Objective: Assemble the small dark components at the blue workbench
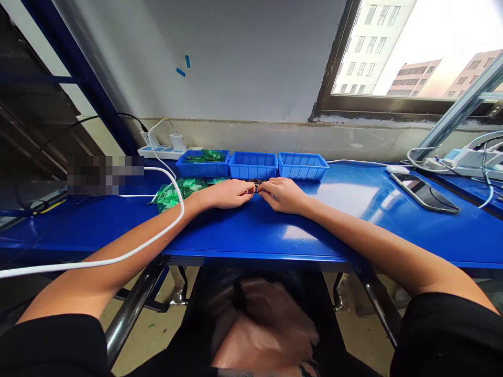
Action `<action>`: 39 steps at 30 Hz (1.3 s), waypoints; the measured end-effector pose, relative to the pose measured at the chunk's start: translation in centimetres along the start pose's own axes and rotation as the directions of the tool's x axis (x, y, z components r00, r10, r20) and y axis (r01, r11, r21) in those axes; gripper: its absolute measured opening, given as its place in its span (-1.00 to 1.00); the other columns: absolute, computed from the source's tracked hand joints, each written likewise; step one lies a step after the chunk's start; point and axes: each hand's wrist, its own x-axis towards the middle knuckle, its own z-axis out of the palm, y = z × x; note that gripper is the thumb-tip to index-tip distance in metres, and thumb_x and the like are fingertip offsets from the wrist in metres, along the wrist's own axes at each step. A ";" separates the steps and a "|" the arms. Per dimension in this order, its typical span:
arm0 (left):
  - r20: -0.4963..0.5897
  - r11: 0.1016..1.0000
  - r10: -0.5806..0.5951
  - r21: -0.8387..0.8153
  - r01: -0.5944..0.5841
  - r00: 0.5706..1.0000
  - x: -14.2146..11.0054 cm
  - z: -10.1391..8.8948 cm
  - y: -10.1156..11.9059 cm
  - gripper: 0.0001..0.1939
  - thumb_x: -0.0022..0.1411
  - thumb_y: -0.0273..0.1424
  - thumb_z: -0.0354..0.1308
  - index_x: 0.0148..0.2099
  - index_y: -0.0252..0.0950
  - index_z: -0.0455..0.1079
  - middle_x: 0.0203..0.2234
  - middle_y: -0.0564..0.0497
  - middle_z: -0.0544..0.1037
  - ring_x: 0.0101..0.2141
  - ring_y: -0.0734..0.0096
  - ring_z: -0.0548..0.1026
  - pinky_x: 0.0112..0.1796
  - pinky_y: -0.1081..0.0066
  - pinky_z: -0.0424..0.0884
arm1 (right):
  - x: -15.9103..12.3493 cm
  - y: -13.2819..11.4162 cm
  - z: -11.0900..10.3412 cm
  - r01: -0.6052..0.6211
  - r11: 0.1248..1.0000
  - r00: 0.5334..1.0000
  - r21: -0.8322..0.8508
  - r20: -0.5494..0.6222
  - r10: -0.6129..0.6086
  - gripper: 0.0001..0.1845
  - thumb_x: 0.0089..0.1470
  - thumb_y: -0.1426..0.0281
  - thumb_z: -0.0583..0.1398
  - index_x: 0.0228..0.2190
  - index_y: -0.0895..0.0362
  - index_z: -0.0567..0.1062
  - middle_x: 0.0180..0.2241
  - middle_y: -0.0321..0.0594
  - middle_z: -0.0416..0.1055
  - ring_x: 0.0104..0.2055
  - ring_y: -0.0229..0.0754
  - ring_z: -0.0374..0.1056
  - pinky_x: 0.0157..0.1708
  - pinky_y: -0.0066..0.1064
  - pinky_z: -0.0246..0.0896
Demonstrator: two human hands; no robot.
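Note:
My left hand (pixel 228 193) and my right hand (pixel 283 195) meet low over the blue table, fingertips almost touching. Both are closed in a pinch, thumb against fingers. Something small and thin shows at the left fingertips, too tiny to name, and what the right fingers pinch is hidden. Small dark and brassy parts (pixel 258 183) lie in a heap just behind the fingertips, partly covered by both hands. Beside my left wrist is a pile of green pieces (pixel 168 196) resembling circuit boards, partly under the forearm.
Behind the hands stand three blue bins: a left bin (pixel 208 170) holding green pieces, a middle bin (pixel 253 173) and a right bin (pixel 302 173). A white cable (pixel 133 256) loops over my left forearm. A phone (pixel 424 192) lies at right, near power strips (pixel 467 162).

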 end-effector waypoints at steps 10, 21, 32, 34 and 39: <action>-0.037 0.994 0.047 -0.096 -0.050 0.998 -0.1 0.0 -0.1 -0.78 0.14 -0.38 -0.15 -0.31 -0.30 0.31 -0.45 0.06 0.46 -0.48 0.49 0.33 -0.40 0.53 0.21 | -0.1 0.0 0.0 0.011 1.000 1.000 -0.009 -0.019 -0.011 -0.73 0.14 0.44 -0.01 -0.30 0.22 0.47 -0.35 -0.10 0.50 -0.30 -0.17 0.39 -0.26 -0.40 0.16; -0.021 0.996 0.033 -0.077 -0.035 0.999 0.1 0.0 -0.1 -0.79 0.17 -0.39 -0.15 -0.30 -0.30 0.30 -0.41 0.05 0.46 -0.46 0.48 0.35 -0.40 0.54 0.21 | -0.1 0.1 0.1 -0.009 0.999 0.998 -0.035 -0.066 0.007 -0.73 0.14 0.42 -0.01 -0.34 0.21 0.48 -0.37 -0.12 0.50 -0.33 -0.18 0.37 -0.28 -0.40 0.14; 0.004 1.000 -0.009 -0.021 0.009 1.000 -0.2 -0.3 0.4 -0.75 0.24 -0.35 -0.18 -0.24 -0.29 0.30 -0.41 0.04 0.46 -0.44 0.45 0.37 -0.37 0.51 0.22 | 0.0 0.0 0.2 -0.054 0.998 0.996 -0.044 -0.079 0.051 -0.73 0.14 0.41 -0.01 -0.37 0.19 0.48 -0.38 -0.14 0.50 -0.33 -0.18 0.35 -0.31 -0.40 0.10; 0.006 1.000 -0.013 -0.019 0.013 1.000 -0.2 -0.3 0.4 -0.76 0.24 -0.35 -0.18 -0.24 -0.29 0.30 -0.42 0.04 0.46 -0.44 0.45 0.36 -0.37 0.51 0.21 | 0.0 0.0 0.1 -0.054 0.998 0.995 -0.043 -0.080 0.051 -0.73 0.14 0.41 0.00 -0.37 0.19 0.48 -0.38 -0.14 0.50 -0.34 -0.18 0.35 -0.31 -0.41 0.10; -0.001 1.000 0.000 -0.017 0.000 1.000 -0.1 -0.2 0.2 -0.77 0.24 -0.37 -0.17 -0.25 -0.29 0.29 -0.41 0.04 0.46 -0.43 0.44 0.37 -0.38 0.51 0.21 | 0.0 -0.1 0.0 -0.051 0.998 0.996 -0.046 -0.079 0.048 -0.74 0.14 0.41 0.00 -0.37 0.19 0.48 -0.37 -0.14 0.50 -0.34 -0.19 0.36 -0.31 -0.41 0.10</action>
